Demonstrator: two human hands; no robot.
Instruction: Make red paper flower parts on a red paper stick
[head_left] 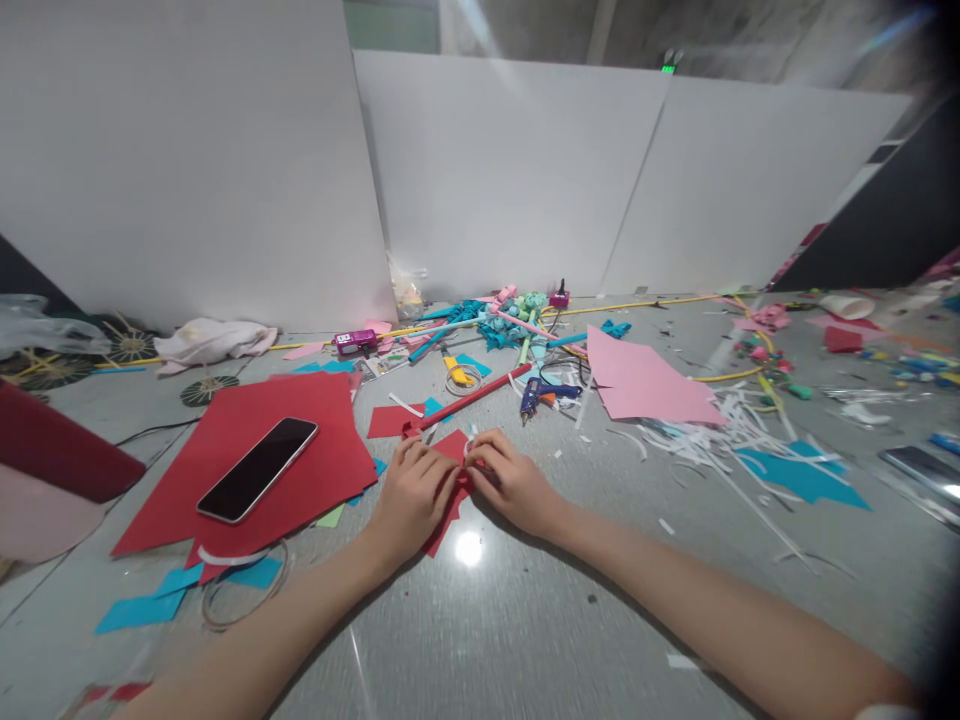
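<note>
Both hands meet low over the grey floor at a small piece of red paper [452, 445]. My left hand [416, 492] is closed on the paper's left side, fingers bent downward. From the other side, my right hand [517, 487] pinches the paper between thumb and fingers. A narrow red point of the paper sticks out below the hands; the part between the fingertips is hidden. Just beyond lie a long red paper-wrapped stick [480, 393] and a flat red scrap [386, 421]. A blue glue gun [536, 393] rests beyond my right hand.
A black-screened phone [257, 470] lies on large red sheets [180, 465] at left. Pink paper [645, 380] and white strips [720, 432] are to the right. Paper flowers [510, 318], a yellow cutter [459, 372] and a yellow cable [622, 308] lie before white panels [502, 170].
</note>
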